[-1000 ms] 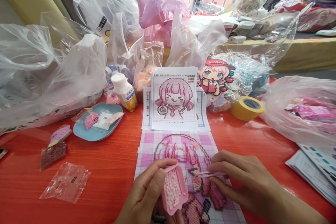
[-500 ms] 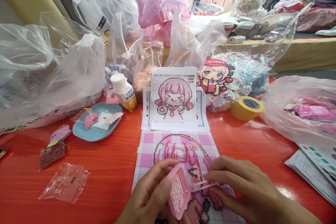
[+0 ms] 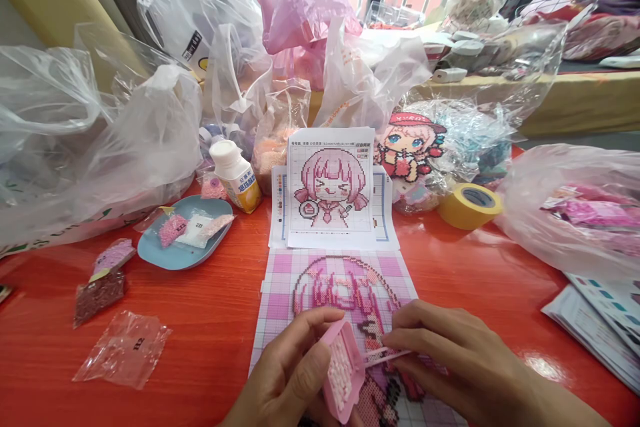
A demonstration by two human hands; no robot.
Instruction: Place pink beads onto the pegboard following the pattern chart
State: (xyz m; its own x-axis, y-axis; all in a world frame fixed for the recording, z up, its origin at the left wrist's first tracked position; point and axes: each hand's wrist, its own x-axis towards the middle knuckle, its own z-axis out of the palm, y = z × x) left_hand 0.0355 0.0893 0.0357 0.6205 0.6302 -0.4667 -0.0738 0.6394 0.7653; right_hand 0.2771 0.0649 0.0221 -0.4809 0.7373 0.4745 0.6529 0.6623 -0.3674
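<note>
Pink tray [image 3: 357,373] tipped and shifted right since 1 s ago | left hand [image 3: 293,367] clamped on it, above beaded board [image 3: 277,305] | right hand [image 3: 445,347] pinching tweezers [image 3: 393,356], tips at tray's right rim, contact unclear, roughly across its near-far long axis

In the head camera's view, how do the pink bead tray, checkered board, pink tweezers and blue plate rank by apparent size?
1. checkered board, though partly covered
2. blue plate
3. pink bead tray, perhaps enlarged by nearness
4. pink tweezers, visible part
</note>
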